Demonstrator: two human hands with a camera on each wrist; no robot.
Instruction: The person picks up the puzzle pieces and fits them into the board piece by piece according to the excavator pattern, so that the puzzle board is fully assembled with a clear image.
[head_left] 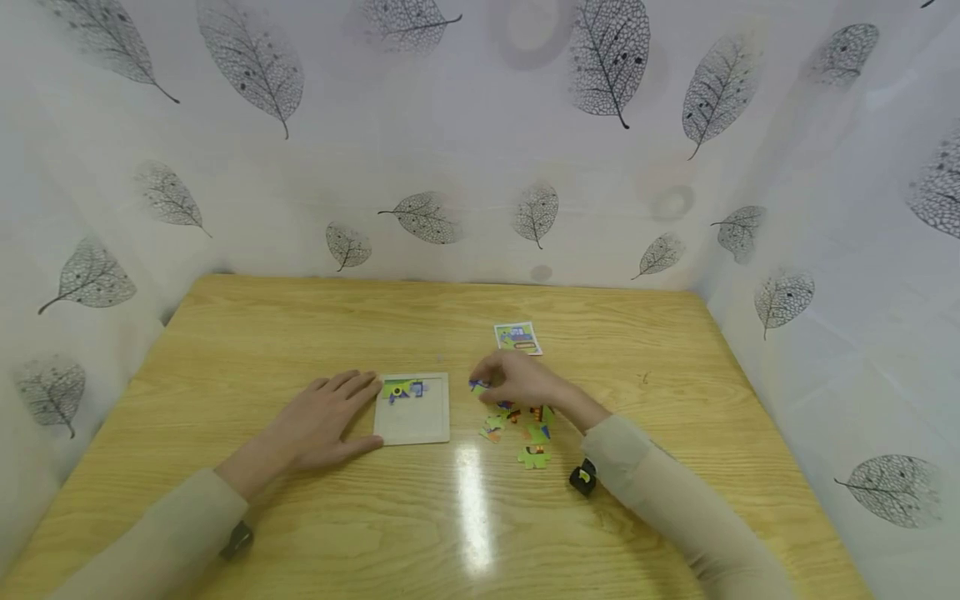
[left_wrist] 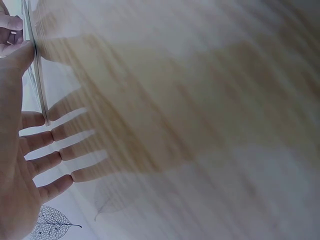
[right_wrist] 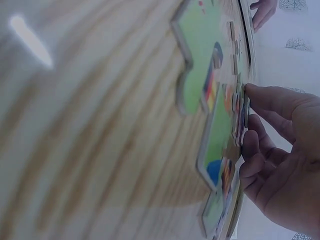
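Observation:
A square puzzle tray point(head_left: 420, 425) lies on the table, with a few joined puzzle pieces point(head_left: 401, 388) along its upper left. My left hand point(head_left: 326, 423) touches the tray's left side, fingers fairly straight and thumb near the lower corner; the left wrist view shows the fingers point(left_wrist: 47, 162) resting on the tabletop. Just right of the tray, my right hand point(head_left: 521, 382) pinches a green and blue puzzle piece point(head_left: 475, 385) between thumb and finger. Several loose puzzle pieces point(head_left: 534, 457) lie below and partly under that hand. In the right wrist view, green pieces point(right_wrist: 195, 50) lie near the fingers.
A small picture card point(head_left: 517, 333) with a blue vehicle lies behind the right hand. The wooden table point(head_left: 337, 325) meets a leaf-patterned curtain point(head_left: 465, 150) at the back and both sides. A dark wrist device point(head_left: 583, 477) sits under the right sleeve.

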